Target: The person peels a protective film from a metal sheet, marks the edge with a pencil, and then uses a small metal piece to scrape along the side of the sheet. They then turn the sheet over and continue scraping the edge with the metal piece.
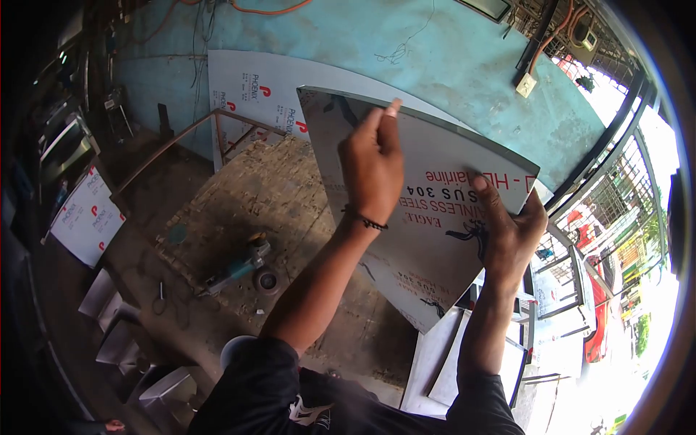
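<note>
A stainless steel sheet (362,250) with a narrow bent lip along its upper edge is held tilted above the workbench (217,192). Printed film covers its face, with "EAGLE" and "SUS 304" reading upside down. My right hand (511,228) grips the right side, thumb on the face and fingers behind it. In front of the sheet is my left hand (373,163), its fingers curled and their tips pressed together at the upper edge. Whatever those tips may pinch is too small to make out. A dark bracelet (366,220) circles the left wrist.
An angle grinder (235,268) lies on the workbench, with a round disc (267,281) beside it. Film-covered sheet (243,87) leans against the blue wall (326,36). Bent metal pieces (119,341) stand at lower left. A metal grille (623,181) borders the bright right side.
</note>
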The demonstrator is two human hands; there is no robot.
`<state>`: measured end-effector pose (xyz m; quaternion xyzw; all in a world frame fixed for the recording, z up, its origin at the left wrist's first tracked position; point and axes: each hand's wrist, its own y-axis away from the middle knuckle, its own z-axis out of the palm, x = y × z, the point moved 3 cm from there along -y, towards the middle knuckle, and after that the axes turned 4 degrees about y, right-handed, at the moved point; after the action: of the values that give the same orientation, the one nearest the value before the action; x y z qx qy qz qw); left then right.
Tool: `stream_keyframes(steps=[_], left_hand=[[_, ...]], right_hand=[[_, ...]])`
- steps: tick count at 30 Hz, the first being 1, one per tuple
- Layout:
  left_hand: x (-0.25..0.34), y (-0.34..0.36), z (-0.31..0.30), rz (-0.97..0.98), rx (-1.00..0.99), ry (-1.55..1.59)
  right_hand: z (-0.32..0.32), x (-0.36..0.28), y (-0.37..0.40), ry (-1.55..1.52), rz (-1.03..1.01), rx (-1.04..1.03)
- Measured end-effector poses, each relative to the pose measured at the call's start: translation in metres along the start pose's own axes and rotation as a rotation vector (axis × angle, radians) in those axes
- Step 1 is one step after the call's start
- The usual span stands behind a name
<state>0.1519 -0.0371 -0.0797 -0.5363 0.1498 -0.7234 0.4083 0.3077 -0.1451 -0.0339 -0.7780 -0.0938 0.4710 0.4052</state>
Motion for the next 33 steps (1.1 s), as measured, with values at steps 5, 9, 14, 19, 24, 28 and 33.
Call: stream_keyframes(steps=[5,9,14,19,24,28,33], left_hand=[[0.021,0.023,0.016,0.025,-0.014,-0.094],[0.005,0.005,0.013,-0.036,0.056,0.090],[0.039,0.025,0.026,0.105,-0.028,-0.047],[0.048,0.031,0.032,0.074,-0.070,-0.052],[0.059,0.036,0.040,0.158,-0.165,-0.083],[0.055,0.032,0.045,0.045,-0.087,-0.063],[0.062,0.033,0.046,0.145,-0.141,-0.074]], right_hand=[[0.002,-0.001,-0.002,-0.003,0.012,0.002],[0.001,-0.001,-0.002,0.007,0.000,0.012],[-0.001,0.001,-0.004,0.016,0.054,0.004],[-0.003,0.001,-0.004,0.025,0.034,-0.004],[-0.003,0.003,-0.008,-0.070,-0.034,0.079],[-0.009,0.016,-0.010,0.081,-0.087,0.033],[0.000,0.002,-0.002,-0.077,-0.083,0.153]])
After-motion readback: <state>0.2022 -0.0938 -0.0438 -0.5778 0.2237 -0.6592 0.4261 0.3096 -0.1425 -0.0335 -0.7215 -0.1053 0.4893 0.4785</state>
